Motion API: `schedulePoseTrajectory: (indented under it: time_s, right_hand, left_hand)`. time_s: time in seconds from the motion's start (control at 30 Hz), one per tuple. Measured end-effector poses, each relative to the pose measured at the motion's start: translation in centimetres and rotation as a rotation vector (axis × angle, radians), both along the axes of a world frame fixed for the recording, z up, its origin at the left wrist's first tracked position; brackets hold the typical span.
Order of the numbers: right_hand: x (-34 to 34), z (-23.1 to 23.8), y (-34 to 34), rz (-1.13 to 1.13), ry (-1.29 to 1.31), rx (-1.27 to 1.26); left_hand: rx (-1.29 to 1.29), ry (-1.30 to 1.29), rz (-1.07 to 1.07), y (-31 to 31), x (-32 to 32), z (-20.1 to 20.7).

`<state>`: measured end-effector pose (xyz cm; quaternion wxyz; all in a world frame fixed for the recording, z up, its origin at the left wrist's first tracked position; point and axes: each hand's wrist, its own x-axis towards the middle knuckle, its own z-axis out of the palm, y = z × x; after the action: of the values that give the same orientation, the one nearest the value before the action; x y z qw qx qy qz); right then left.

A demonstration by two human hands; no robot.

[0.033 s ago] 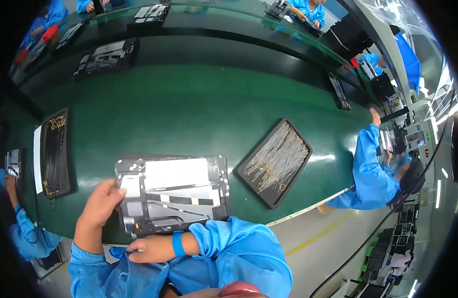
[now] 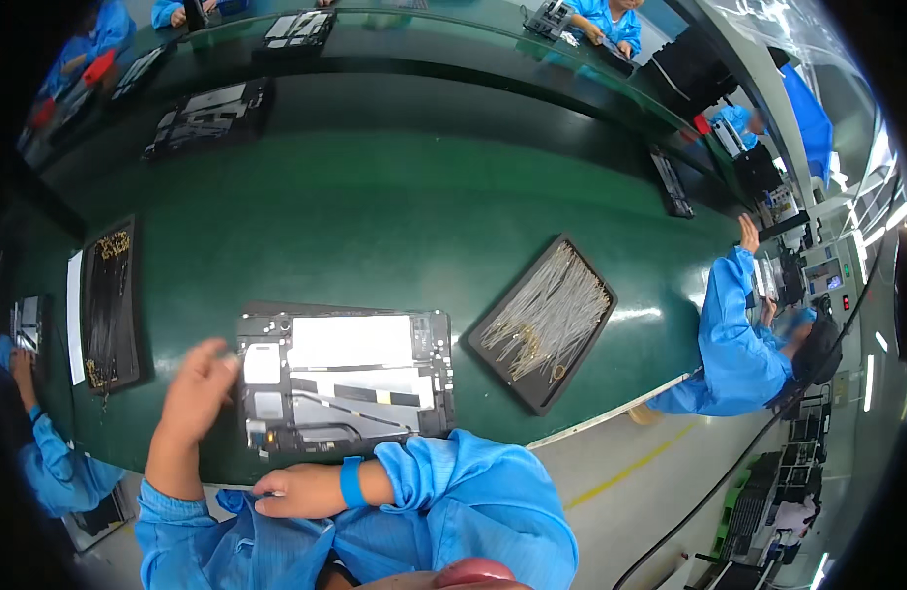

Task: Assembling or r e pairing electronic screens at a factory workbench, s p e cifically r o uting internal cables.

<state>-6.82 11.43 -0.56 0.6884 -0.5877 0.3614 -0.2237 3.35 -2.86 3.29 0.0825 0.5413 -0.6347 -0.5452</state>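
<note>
An opened tablet-like device [image 2: 438, 383] lies in front of me, with white and grey panels, a black frame and thin dark cables. A dark flat piece [image 2: 276, 308] shows beneath its far edge. My left hand [image 2: 200, 388] is just beside the device's left edge, slightly apart from it, with loosely bent fingers and nothing in them. Close to the device's near edge, my right hand [image 2: 301, 492] rests at the table edge in front of my body. Its visible fingers point left, slightly apart, and I see nothing held; the other fingers are hidden. A blue band [image 2: 353, 482] circles that wrist.
Right of the device is a dark tray [image 2: 544, 401] of thin silvery cables [image 2: 561, 305]. Another tray [image 2: 129, 295], with black cables, stands left beside a white strip [image 2: 75, 315]. More opened devices [image 2: 212, 113] lie farther back. Co-workers in blue [image 2: 729, 334] sit around.
My left hand has let go of the device's left edge and moved slightly left and up. The device, tilted before, has settled flatter on the table. My right hand has not moved.
</note>
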Motion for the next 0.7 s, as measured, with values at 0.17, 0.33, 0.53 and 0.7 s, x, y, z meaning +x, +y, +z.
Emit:
schedulePoseTrajectory:
  time_s: [0.17,0.33,0.53,0.7]
  right_hand:
    - [-0.7,0.8,-1.0,0.021,-0.127,0.399]
    - [-0.7,0.5,-1.4,0.026,-0.181,0.430]
    - [-0.6,0.0,-1.3,-0.035,-0.223,0.476]
    - [-0.6,0.3,-1.3,-0.051,-0.218,0.542]
  left_hand:
    - [-1.008,-0.403,0.321,-6.7,5.0,-0.9]
    - [-0.649,-0.621,0.278,-10.5,11.1,-4.1]
    - [-0.901,-0.807,0.407,-11.4,11.9,-5.3]
    - [-0.736,-0.833,0.414,-11.2,11.8,-3.8]
